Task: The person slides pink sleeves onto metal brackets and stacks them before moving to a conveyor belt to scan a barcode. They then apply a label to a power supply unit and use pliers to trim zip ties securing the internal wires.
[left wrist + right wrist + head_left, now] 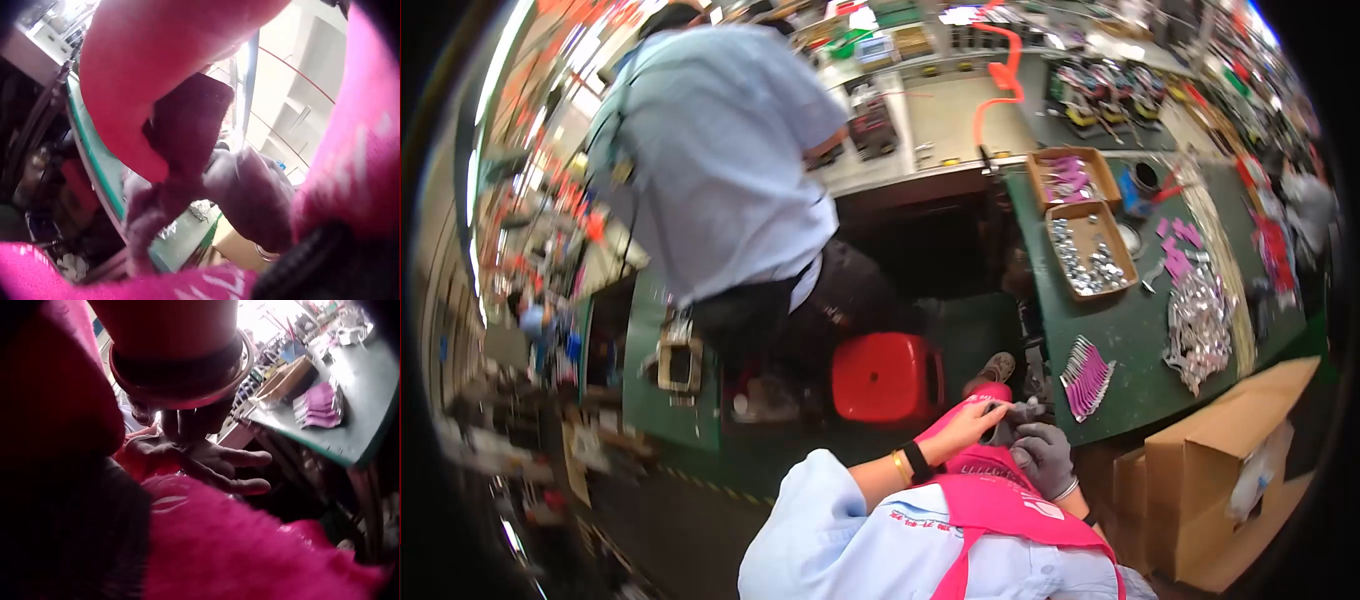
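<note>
In the head view, my bare left hand [968, 425], with a black band and a yellow bracelet at the wrist, reaches to a grey cloth piece [1004, 430] that looks like a glove, its fingers fairly straight. My right hand [1048, 460], in a grey glove, has curled fingers gripping this cloth just beside the left hand. Dark cloth [190, 119] lies against the large, close left hand [144, 75] in the left wrist view, with the gloved right hand [250, 194] behind it. Spread grey fingers [231, 469] show in the right wrist view; whose they are is unclear.
A green table [1090, 345] at the right bears a fan of pink-handled parts [1087, 378], a box of metal parts [1090, 250] and a silvery pile [1200, 325]. Near are a cardboard box [1220, 470], a red stool [882, 377] and a person in light blue [720, 150].
</note>
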`<state>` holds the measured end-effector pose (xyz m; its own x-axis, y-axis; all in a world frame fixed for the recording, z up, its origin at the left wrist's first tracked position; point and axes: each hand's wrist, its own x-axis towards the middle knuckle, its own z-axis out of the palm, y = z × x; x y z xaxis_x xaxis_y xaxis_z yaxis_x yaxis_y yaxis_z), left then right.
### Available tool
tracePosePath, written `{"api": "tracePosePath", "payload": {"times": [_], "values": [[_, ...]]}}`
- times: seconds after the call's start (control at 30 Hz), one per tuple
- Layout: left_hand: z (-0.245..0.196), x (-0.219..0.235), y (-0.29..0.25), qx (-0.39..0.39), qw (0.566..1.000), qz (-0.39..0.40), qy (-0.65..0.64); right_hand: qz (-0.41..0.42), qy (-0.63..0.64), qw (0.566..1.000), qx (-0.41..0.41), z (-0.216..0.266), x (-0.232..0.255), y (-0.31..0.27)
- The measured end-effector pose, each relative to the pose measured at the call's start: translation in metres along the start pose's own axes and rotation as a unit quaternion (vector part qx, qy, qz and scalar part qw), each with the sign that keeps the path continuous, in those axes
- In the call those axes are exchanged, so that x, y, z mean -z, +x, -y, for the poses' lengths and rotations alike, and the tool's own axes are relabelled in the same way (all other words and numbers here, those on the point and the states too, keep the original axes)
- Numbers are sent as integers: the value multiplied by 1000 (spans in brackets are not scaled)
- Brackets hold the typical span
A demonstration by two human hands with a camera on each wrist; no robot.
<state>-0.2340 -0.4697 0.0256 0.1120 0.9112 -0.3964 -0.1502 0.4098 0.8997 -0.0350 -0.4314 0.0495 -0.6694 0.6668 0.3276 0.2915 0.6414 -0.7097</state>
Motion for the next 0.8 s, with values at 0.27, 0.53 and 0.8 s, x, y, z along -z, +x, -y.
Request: {"api": "tracePosePath", "payload": {"times": [0.27, 0.53, 0.8], "values": [[37, 4, -103, 61, 989, -118, -70, 169, 204, 960, -93, 45, -78, -3], [69, 28, -147, -37, 968, -229, 99, 195, 133, 967, -94, 85, -120, 16], [70, 116, -278, 56, 837, -383, 388, 315, 256, 897, -177, 168, -236, 38]]}}
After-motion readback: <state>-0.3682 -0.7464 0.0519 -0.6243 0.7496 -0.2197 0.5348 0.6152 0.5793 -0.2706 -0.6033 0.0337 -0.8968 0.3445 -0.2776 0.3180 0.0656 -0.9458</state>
